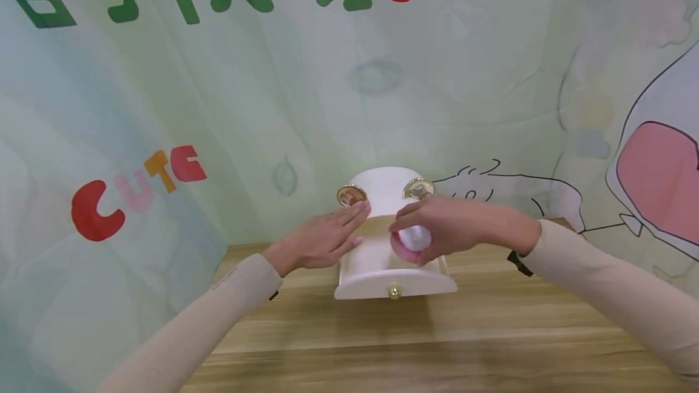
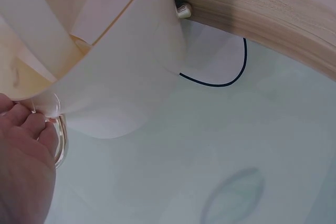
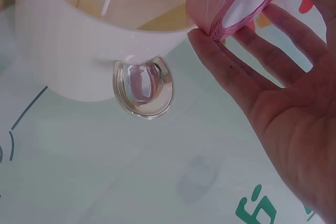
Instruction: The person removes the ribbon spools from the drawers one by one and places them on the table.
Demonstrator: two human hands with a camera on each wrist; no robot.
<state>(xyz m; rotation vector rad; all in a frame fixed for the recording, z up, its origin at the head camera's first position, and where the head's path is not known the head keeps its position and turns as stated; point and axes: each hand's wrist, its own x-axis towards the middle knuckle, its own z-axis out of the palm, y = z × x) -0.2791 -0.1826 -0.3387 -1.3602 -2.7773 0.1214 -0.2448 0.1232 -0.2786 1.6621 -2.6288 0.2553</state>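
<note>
A white box with curved sides point(image 1: 386, 179) stands by the backdrop, its drawer point(image 1: 363, 285) pulled out toward me. My right hand point(image 1: 455, 223) holds a roll of pink ribbon point(image 3: 212, 3) with a white core over the right part of the drawer, pinched between thumb and fingers. With fingers stretched out, my left hand point(image 1: 319, 240) rests at the upper left of the box, fingertips right by a shiny gold disc point(image 1: 349, 194). In the left wrist view those fingers touch the rim of the white box point(image 2: 121, 87).
Another gold disc point(image 1: 418, 187) sits at the box's upper right, just beyond my right hand. A gold knob point(image 1: 394, 292) is on the drawer front. The wood-grain table point(image 1: 327, 344) extends toward me. A printed cloth backdrop point(image 1: 327, 108) hangs behind and at the left.
</note>
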